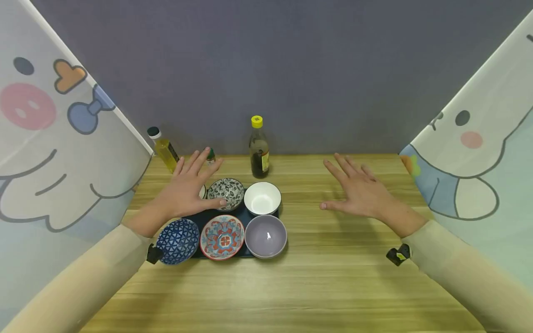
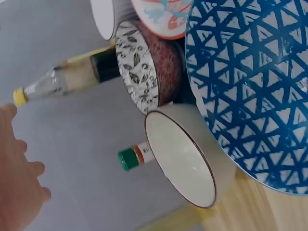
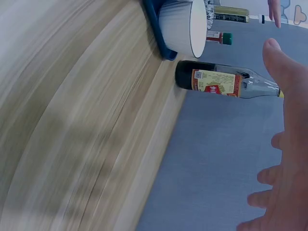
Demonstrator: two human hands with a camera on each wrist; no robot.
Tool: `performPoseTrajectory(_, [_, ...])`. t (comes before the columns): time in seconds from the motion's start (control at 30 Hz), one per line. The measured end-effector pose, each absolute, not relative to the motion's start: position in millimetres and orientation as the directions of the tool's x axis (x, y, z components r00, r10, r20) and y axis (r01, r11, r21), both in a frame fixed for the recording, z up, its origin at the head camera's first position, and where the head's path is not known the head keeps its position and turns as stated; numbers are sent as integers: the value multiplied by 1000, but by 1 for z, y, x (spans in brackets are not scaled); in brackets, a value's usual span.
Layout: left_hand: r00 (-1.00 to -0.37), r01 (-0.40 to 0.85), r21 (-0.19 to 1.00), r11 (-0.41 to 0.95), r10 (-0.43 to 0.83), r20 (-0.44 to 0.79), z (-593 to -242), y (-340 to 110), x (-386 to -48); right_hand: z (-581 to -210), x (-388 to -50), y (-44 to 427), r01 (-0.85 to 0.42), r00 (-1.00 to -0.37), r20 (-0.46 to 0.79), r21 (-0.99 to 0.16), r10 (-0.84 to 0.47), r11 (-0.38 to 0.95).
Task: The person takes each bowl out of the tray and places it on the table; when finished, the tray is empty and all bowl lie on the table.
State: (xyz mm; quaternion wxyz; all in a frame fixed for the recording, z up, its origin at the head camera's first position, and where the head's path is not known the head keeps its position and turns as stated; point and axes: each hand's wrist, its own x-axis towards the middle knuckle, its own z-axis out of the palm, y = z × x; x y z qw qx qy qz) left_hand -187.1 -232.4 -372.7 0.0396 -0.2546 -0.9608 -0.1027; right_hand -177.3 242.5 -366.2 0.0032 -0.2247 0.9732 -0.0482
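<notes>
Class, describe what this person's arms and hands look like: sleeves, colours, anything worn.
The left hand and right hand wear no gloves. The left sleeve and right sleeve are plain cream. Near the cuffs sit small black gadgets: a left gadget and a right gadget with a yellow-green patch.

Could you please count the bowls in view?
6: front row, left to right, blue triangle-patterned bowl, red floral bowl and plain purple bowl; behind, brown-rimmed cream bowl (mostly hidden by the left hand in head view), black-and-white leafy bowl and black-rimmed white bowl.
</notes>
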Motion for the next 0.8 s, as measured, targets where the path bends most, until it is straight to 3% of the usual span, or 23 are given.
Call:
performPoseTrajectory(0.37, [-940,333,414,847,333,75,-365,-287,-167,-363,-186,229,-403,-909,21,-307,-417,862])
performPoseTrajectory(0.63, [-962,258,582,771,261,81,-393,-335,-154,-380,-198,218,-368,-908,53,-574,-415,731])
performPoseTrajectory(0.8, [-972,164,674,721,234,-14,-411,-358,-146,-396,-205,206,-315,-919,49,-687,-391,655])
